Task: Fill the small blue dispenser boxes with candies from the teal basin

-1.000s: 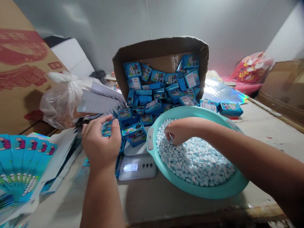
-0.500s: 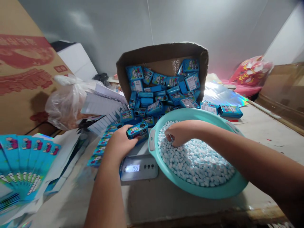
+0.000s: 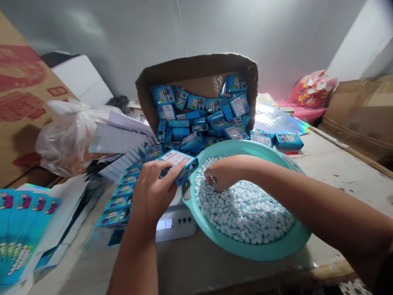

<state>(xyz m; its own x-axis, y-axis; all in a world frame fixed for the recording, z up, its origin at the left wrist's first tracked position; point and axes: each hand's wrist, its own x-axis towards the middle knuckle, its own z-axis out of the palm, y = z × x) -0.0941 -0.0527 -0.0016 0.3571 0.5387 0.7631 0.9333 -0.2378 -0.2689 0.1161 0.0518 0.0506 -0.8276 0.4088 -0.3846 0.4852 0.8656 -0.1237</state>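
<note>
My left hand (image 3: 155, 180) is closed on a small blue candy box (image 3: 181, 164), tilted with its white printed panel up, by the left rim of a turquoise bowl (image 3: 239, 248). Behind that hand is a kitchen scale (image 3: 181, 225), partly covered; its lit display reads 97. Small white and pale blue candies (image 3: 254, 205) fill much of the bowl. Among them sits my right hand (image 3: 222, 174), its fingers curled together with pale candies at the tips; the fingertips are partly hidden.
Behind the bowl, a cardboard carton (image 3: 196, 63) on its side spills many blue candy boxes (image 3: 217, 123). A row of open blue boxes (image 3: 119, 203) stands left of the scale. Flat printed cartons (image 3: 21, 229) fan out at far left, near a tied plastic bag (image 3: 67, 139).
My left hand has turned the candy box over so its printed panel faces up. The scale's reading went from 159 to 97. My right hand stays in the candies.
</note>
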